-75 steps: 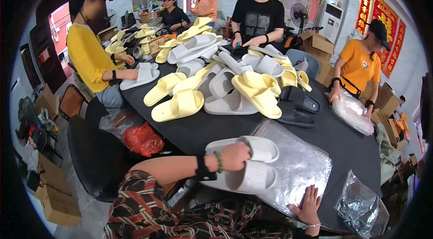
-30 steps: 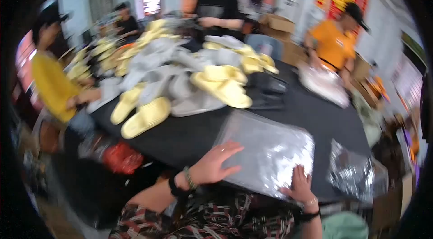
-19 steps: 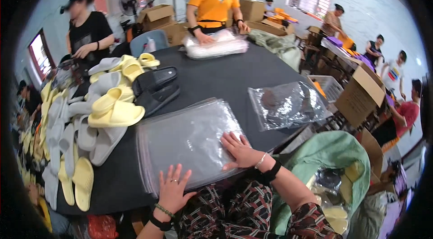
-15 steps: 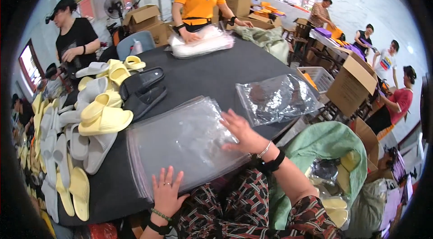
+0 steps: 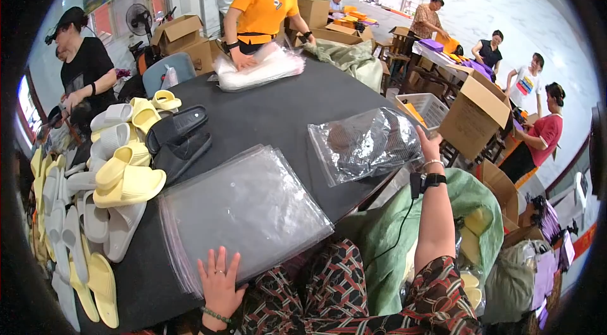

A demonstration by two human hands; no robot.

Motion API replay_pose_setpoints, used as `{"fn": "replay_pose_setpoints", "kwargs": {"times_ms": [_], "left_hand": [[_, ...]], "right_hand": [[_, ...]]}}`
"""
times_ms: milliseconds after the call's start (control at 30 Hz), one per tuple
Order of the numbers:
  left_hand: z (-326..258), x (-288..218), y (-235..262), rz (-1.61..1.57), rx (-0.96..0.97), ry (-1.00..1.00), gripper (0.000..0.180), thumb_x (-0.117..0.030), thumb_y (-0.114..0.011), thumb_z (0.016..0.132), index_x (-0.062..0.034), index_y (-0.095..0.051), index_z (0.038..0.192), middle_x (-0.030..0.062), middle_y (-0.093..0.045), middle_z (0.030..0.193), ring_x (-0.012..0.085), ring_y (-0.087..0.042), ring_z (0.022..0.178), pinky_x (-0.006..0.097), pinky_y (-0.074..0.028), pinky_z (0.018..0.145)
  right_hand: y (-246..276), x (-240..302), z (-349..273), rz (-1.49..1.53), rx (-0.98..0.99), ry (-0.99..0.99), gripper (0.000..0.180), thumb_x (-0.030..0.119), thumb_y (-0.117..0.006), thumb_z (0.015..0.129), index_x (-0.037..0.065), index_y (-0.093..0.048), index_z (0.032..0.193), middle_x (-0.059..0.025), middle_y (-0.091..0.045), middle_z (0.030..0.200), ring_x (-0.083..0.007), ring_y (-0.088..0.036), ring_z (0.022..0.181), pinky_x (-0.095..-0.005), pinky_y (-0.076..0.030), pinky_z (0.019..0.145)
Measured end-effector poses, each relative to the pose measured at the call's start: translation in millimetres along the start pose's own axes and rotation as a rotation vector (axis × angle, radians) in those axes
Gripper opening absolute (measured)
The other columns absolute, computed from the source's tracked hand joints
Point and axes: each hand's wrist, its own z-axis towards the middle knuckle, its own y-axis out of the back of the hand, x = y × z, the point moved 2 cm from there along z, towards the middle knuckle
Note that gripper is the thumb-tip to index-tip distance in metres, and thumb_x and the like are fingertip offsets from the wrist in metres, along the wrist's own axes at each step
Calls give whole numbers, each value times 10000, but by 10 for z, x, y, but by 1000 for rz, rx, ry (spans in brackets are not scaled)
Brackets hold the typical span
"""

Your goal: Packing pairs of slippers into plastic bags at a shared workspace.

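My left hand (image 5: 219, 277) lies flat with fingers spread on the near edge of a stack of clear plastic bags (image 5: 243, 208) on the black table (image 5: 278, 113). My right hand (image 5: 429, 145), with a watch and a bracelet at the wrist, reaches out to the right and touches the edge of a second, crumpled pile of clear bags (image 5: 365, 143) at the table's right rim. Whether its fingers pinch a bag is hidden. Yellow, grey and black slippers (image 5: 120, 164) are heaped to the left of the flat stack.
A person in orange (image 5: 265, 9) presses a white bagged bundle (image 5: 256, 69) at the far side. A person in black (image 5: 85, 72) stands at the left. A green sack (image 5: 474, 208) sits by my right arm. Cardboard boxes (image 5: 474, 113) and other people fill the right.
My view has swung from the slipper heap to the right. My right hand left the flat stack of bags and reached to the crumpled pile; my left hand stays on the stack's near edge.
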Motion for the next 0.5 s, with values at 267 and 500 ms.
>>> {"fn": "replay_pose_setpoints", "kwargs": {"times_ms": [267,500], "left_hand": [[-28,-49,35,35,6,-5,941,-294,-844,646,-212,-406,1475,162,-302,1547,413,-248,1431,649,-154,1130],[-171,105,136,91,28,124,940,-309,-838,666,-234,-384,1486,141,-303,1552,393,-242,1438,654,-177,1118]], "right_hand": [[-229,34,-330,457,480,-409,809,314,-855,734,-78,-434,1304,-155,-636,1100,-272,-685,852,-442,-572,642],[-542,276,-710,617,616,-150,348,152,-764,836,-6,-622,1112,-103,-687,1031,-217,-663,907,-381,-552,812]]}}
